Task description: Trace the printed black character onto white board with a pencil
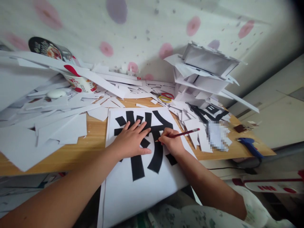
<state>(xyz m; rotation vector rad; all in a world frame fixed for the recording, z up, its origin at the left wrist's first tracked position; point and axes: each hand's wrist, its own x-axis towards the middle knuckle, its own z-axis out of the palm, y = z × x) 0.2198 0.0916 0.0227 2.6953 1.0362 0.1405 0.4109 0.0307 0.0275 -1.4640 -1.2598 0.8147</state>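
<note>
White offcuts [64, 129] flank the sheet [142, 201] — scissors [162, 96] beyond; blue glue gun [250, 147] rightward.

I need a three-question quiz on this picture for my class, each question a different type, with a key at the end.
1. Which hand holds the pencil? A) left B) right C) both
2. True or false: the scissors are in the left hand.
3. Fill in: the black strokes lie on a ____ sheet.

Key:
1. B, the right hand.
2. False: the left hand is spread over the strokes; the scissors lie beyond the sheet, near paper scraps.
3. White.
</note>
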